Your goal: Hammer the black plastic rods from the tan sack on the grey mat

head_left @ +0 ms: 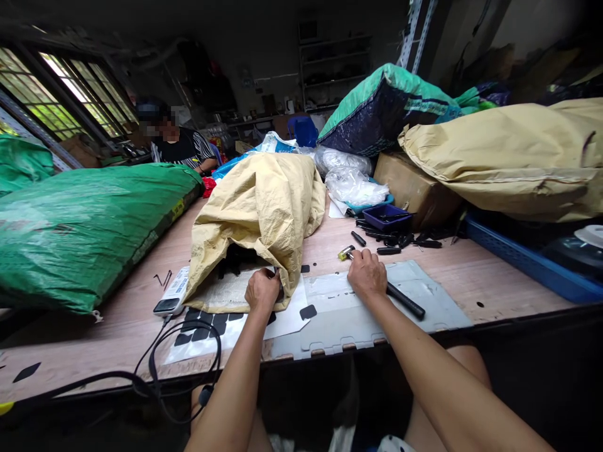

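My left hand (262, 289) is closed at the mouth of a tan woven sack (264, 207), its fingers curled on the sack's lower edge; black parts show inside the opening. My right hand (366, 274) is closed on a long black tool (406, 302) whose yellow-and-silver tip (345, 252) points away from me. Both hands rest over a grey plastic sheet (358, 314) on the wooden table (471, 270). A white sheet with black stick-on pads (211, 326) lies beneath the sack's mouth.
A big green sack (85, 226) fills the left. Black rods (391, 242) and a blue tray (387, 216) lie beyond my right hand, backed by a cardboard box (414, 188) and more sacks. A phone (170, 295) and black cable (183, 358) lie front left. Another person (179, 144) sits far back.
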Demonstrator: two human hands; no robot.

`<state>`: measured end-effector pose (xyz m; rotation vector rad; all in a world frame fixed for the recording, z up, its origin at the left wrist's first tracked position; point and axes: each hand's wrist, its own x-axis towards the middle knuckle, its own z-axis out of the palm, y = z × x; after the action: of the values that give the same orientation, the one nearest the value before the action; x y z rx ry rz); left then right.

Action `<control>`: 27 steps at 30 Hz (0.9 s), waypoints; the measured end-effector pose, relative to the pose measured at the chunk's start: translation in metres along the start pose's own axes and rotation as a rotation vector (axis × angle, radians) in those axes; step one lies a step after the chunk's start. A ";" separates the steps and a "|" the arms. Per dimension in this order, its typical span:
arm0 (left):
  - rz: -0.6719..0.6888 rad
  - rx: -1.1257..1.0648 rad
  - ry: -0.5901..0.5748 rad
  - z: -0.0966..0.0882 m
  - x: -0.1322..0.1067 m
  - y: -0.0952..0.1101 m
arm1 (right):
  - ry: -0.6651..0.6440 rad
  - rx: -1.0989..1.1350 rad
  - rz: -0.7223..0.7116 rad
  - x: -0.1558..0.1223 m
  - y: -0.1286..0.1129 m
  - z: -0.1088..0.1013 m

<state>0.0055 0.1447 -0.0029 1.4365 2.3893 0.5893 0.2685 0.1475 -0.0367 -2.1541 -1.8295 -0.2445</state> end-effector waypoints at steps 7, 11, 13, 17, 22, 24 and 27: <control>-0.016 0.080 0.035 -0.019 -0.013 -0.018 | -0.001 0.000 0.004 0.000 0.000 0.000; 0.126 -0.144 0.309 -0.029 -0.038 -0.030 | -0.009 0.004 0.003 -0.001 -0.001 -0.001; 0.355 -0.295 0.320 -0.028 -0.058 -0.029 | -0.010 0.010 -0.001 -0.001 -0.001 -0.001; 0.685 -0.391 0.011 -0.008 -0.090 -0.012 | -0.019 0.009 0.012 0.000 -0.001 -0.002; 0.690 -0.281 -0.124 0.018 -0.092 0.008 | -0.022 0.015 0.005 0.000 -0.001 -0.002; 0.739 -0.219 -0.162 0.024 -0.085 0.012 | -0.010 0.017 0.003 0.000 0.000 -0.001; 0.779 -0.157 -0.196 0.030 -0.073 0.017 | -0.006 0.021 0.003 0.000 0.000 -0.001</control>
<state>0.0659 0.0930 -0.0183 2.2129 1.5388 0.7333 0.2686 0.1471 -0.0363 -2.1452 -1.8237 -0.2172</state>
